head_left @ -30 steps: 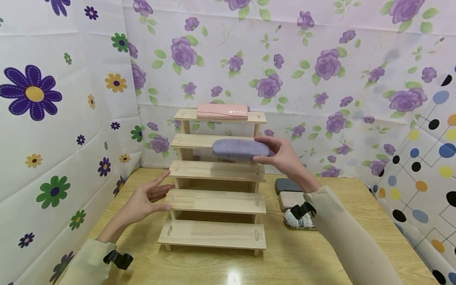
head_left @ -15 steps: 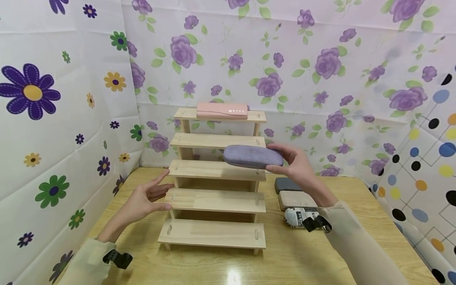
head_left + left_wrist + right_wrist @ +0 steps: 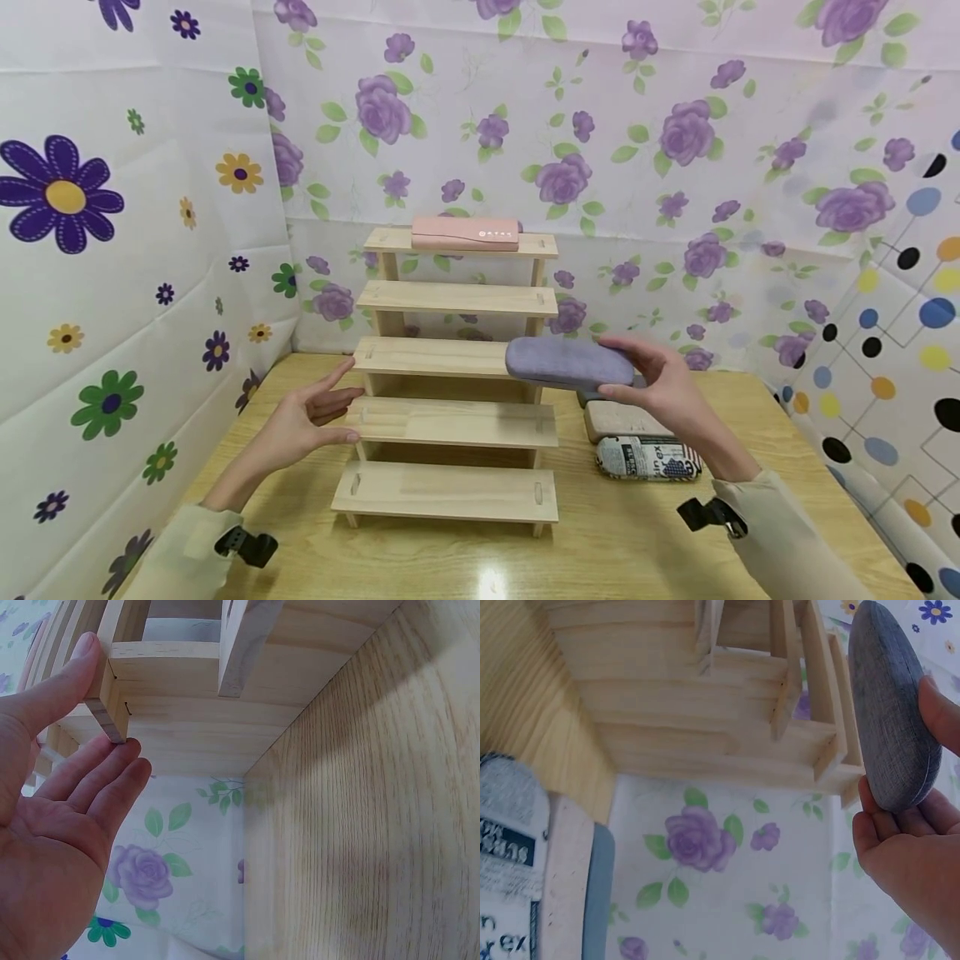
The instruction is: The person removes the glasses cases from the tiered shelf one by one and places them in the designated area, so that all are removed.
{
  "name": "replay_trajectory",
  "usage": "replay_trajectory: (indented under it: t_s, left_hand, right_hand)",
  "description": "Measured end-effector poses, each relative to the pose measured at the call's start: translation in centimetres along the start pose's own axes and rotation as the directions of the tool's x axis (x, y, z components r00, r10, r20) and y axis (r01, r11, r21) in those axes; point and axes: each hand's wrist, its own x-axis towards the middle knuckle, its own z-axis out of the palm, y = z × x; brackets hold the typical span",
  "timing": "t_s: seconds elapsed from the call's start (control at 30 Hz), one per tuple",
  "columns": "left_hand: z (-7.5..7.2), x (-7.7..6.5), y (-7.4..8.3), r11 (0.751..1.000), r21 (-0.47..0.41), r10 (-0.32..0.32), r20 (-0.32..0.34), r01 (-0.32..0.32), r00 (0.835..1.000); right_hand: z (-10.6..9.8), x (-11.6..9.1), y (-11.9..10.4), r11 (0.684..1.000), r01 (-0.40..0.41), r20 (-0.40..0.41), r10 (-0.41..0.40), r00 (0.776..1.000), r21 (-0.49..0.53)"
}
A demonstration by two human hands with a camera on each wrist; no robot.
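Observation:
A purple-grey glasses case [image 3: 568, 362] is held at its right end by my right hand [image 3: 663, 385], thumb on one side and fingers on the other. It is in the air before the right part of the third tier of the wooden rack [image 3: 444, 492]. The right wrist view shows the case [image 3: 892, 705] on edge in the fingers. My left hand [image 3: 303, 421] is at the rack's left side, fingers spread and mostly straight. In the left wrist view its thumb and fingertips touch a board end [image 3: 107, 709]. On the top tier lies a pink glasses case [image 3: 465, 234].
Right of the rack, a dark case [image 3: 600, 892], a beige case [image 3: 622, 418] and a case with printed lettering [image 3: 648, 458] lie in a row on the wooden table [image 3: 622, 550]. Flower-patterned cloth [image 3: 480, 100] hangs behind.
My right hand has carried the purple-grey case down and to the right, from beside the second tier to the third. My left hand has stayed at the rack's side.

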Motion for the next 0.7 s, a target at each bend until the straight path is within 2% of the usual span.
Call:
replay_trajectory:
  t_s: [0.2,0.43,0.7]
  left_hand:
    - [0.0,-0.1,0.1,1.000,-0.003,-0.002,-0.003,0.002,1.000]
    - [0.0,0.0,0.1,1.000,-0.014,-0.004,0.002,0.004,1.000]
    - [0.0,0.0,0.1,1.000,-0.020,-0.001,0.002,0.001,1.000]
  right_hand:
    - [-1.6,-2.4,1.2,0.998,0.005,0.003,-0.005,1.000,-0.057]
    - [-3.3,-5.2,2.8,0.998,0.017,0.009,-0.016,1.000,-0.068]
    - [-5.1,-8.4,4.7,0.997,-0.013,0.007,0.013,1.000,-0.070]
